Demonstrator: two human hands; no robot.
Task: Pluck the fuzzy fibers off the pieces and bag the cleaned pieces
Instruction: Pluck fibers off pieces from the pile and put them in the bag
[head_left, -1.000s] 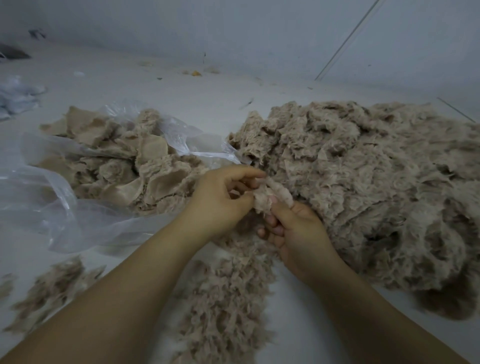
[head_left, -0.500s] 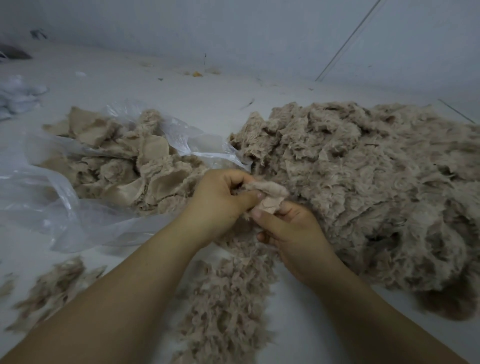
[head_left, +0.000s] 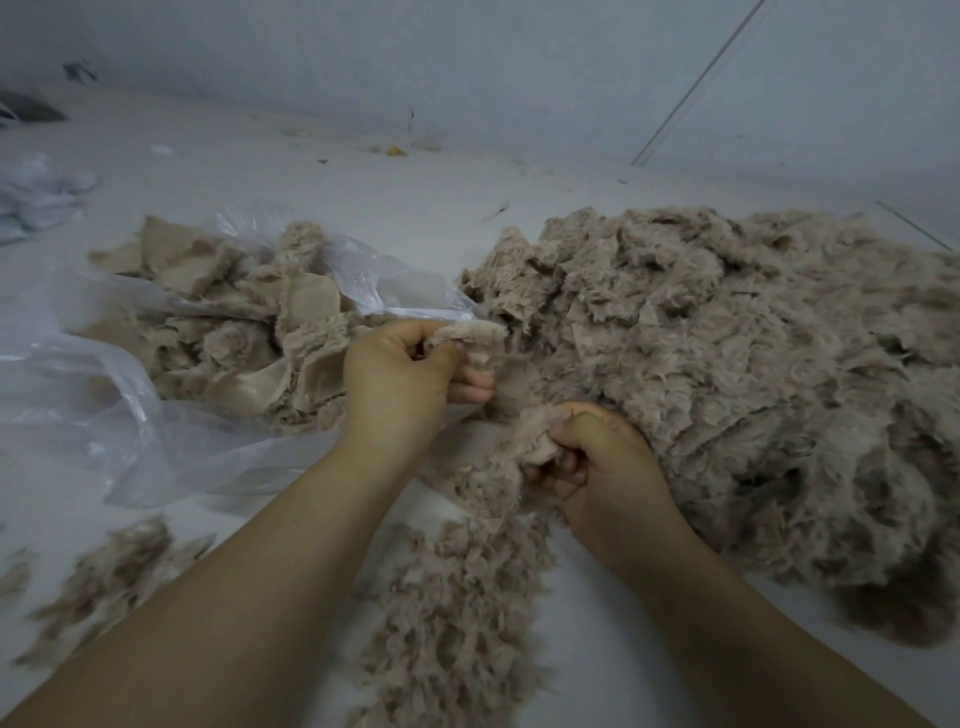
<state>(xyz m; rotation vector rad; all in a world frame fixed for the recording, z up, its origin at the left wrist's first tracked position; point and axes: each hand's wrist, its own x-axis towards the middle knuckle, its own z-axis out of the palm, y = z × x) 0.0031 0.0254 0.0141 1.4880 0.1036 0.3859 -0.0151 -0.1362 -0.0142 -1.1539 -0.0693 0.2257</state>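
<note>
Plucking is judged to be the step in hand: a small beige plush fabric piece is pinched in the grip of the left hand, while a tuft of torn-off tan fuzzy fibres is clutched in the curled grip of the right hand. The tuft is likely to be dropped on the strip of loose tan fluff below, and the piece, once clean, passed left into the clear plastic bag, beside the large unpicked heap of shaggy beige pieces.
</note>
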